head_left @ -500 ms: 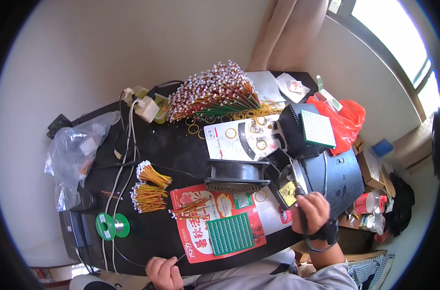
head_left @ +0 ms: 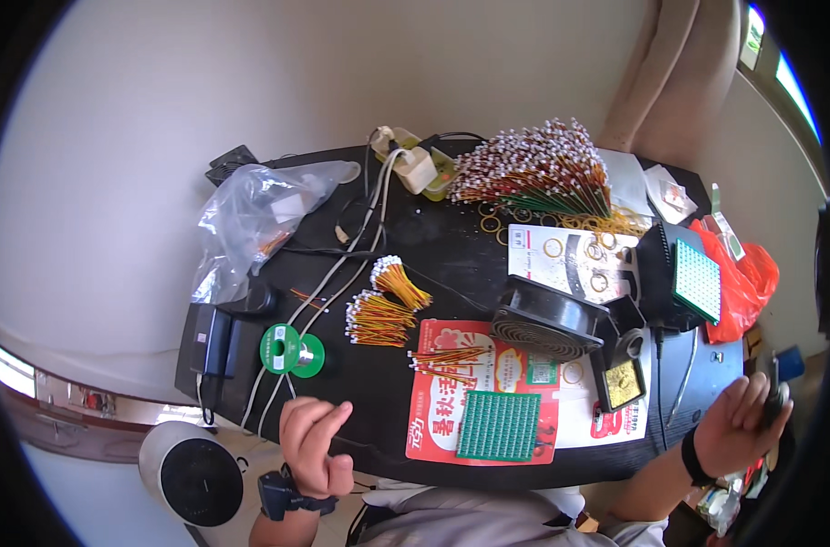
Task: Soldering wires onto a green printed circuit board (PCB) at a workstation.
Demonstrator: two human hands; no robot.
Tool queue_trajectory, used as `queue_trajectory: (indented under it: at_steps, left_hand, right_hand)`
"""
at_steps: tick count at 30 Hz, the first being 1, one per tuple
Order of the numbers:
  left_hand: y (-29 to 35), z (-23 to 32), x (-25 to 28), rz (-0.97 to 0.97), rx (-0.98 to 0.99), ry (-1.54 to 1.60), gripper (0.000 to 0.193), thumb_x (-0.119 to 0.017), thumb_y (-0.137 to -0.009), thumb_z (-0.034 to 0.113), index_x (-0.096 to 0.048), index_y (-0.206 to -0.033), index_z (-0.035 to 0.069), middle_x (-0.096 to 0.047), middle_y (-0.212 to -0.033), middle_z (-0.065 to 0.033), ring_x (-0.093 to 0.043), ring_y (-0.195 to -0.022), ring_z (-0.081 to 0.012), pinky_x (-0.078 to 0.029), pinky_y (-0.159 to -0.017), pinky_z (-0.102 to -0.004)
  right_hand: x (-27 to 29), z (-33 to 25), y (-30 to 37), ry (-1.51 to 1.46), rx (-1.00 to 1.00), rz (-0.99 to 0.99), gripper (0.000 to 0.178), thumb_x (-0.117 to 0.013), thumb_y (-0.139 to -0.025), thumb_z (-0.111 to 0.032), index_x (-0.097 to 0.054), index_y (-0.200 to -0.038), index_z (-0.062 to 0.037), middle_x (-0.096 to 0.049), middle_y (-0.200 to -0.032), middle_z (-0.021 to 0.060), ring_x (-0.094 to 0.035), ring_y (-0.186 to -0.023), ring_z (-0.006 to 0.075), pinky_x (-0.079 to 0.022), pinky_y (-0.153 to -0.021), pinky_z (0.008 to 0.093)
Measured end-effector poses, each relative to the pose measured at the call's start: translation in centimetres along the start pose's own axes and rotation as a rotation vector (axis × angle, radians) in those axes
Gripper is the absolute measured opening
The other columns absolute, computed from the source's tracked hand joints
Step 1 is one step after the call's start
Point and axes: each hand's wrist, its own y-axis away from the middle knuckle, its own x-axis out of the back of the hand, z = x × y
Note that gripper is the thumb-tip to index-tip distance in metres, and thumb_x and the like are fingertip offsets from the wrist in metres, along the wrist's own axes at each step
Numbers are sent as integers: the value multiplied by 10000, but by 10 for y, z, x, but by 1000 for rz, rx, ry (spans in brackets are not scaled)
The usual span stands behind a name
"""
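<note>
Left fingers: those of the left hand [head_left: 315, 447] curl loosely, thumb apart from forefinger; whether they pinch a thin strand, I cannot tell.
Right fingers: the right hand [head_left: 739, 428], at the lower right, is closed around a dark tool [head_left: 776, 397] (blurred), beyond the tabletop's edge.
Green board: the gridded green board [head_left: 502, 427] lies flat, lower centre, on a red sheet [head_left: 424, 419] — neither hand touches it.
Progress: little looks done on this board, I judge; no wire shows on it. Loose wires [head_left: 451, 360] lie just above it, and wire bundles [head_left: 378, 319] lie farther left, a far larger wire pile [head_left: 534, 169] at upper centre.
Solder spool: a green spool [head_left: 281, 348], just above the left hand.
Tabletop: black tabletop [head_left: 388, 387], carrying a fan [head_left: 547, 319] right of centre, a yellow sponge [head_left: 625, 385] in its tray, a white-dotted panel [head_left: 698, 281] at right, a clear bag [head_left: 251, 219] at upper left.
Room: pale wall [head_left: 296, 82] behind, curtain [head_left: 679, 82] and window at upper right — a round, dark-topped white object [head_left: 201, 483] at lower left.
</note>
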Motion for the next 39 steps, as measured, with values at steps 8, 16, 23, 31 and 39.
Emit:
queue_trajectory:
  at_steps: [8, 16, 23, 31, 39]
  left_hand:
    - [-71, -40, -34, -204, 94, -88, 245, -589, -748, -59, -647, -984, -22, -624, -957, -145, -597, -853, -325, -485, -772, -387]
    - [-78, -82, -71, -381, -46, -169, 305, -557, -752, -54, -656, -1036, 2, -648, -1081, -114, -575, -1064, -308, -447, -913, -423]
    - [-82, -90, -83, -450, -92, -187, 353, -573, -732, -20, -655, -1074, 3, -619, -1059, -90, -529, -1066, -285, -416, -952, -434]
    - [-83, -95, -82, -508, -27, -118, 376, -546, -703, -94, -635, -1064, -42, -542, -950, -122, -535, -972, -313, -445, -947, -435]
    - [-81, -93, -81, -489, 31, -96, 368, -552, -691, -121, -650, -1034, -31, -542, -932, -120, -542, -934, -308, -465, -812, -403]
  right_hand:
    - [3, 40, 49, 1494, 561, -352, 298, -507, -997, -197, -421, -1250, -65, -538, -785, 135, -548, -662, 254, -477, -573, 351]
    - [22, 52, 72, 1646, 451, -428, 285, -451, -995, -115, -413, -1273, -62, -580, -841, 179, -590, -697, 287, -522, -572, 372]
    - [35, 61, 81, 1648, 405, -306, 321, -481, -1011, -231, -410, -1277, -65, -581, -906, 205, -547, -663, 233, -470, -558, 315]
    - [61, 55, 97, 1584, 344, -136, 354, -480, -1014, -283, -443, -1261, -32, -582, -1015, 227, -570, -752, 233, -498, -634, 306]
    - [65, 50, 102, 1562, 326, -138, 395, -487, -1009, -305, -441, -1253, 3, -574, -1081, 250, -592, -820, 255, -513, -672, 314]
